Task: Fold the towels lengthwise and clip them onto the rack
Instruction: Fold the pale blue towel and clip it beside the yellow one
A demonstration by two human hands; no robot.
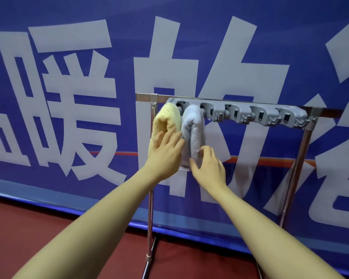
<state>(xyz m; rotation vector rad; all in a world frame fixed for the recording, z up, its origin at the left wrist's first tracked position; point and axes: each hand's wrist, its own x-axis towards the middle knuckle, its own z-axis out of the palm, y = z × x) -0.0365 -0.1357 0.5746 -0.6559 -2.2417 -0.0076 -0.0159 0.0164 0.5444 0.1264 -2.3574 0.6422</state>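
Head view: a metal rack (226, 101) is seen standing on a dark red floor (28, 228) in front of a blue banner (69, 137) printed with large pale characters. A grey clip strip (240, 114) is mounted along the rack's top bar, running from near the bar's left end to its right end, with a row of clip slots facing forward.

Two folded towels are hung from the left end of the clip strip, side by side and touching. The yellow towel (166, 121) is held at the leftmost clip; its long axis runs vertically, the folded top pointing up at the strip and the loose end pointing down toward the floor. The grey towel (192, 129) is held at the next clip to the right, likewise hanging with its long axis vertical, rounded fold at the top and lower edge at the bottom. The remaining clips toward the right end of the strip are seen unoccupied.

The left hand (165, 152) is laid flat against the lower part of the yellow towel, fingers straight and slightly spread, fingertips reaching the seam where the two towels meet; nothing is gripped. The right hand (209, 166) is placed at the lower end of the grey towel, fingers bent and resting on the cloth; whether the cloth is actually pinched cannot be told.
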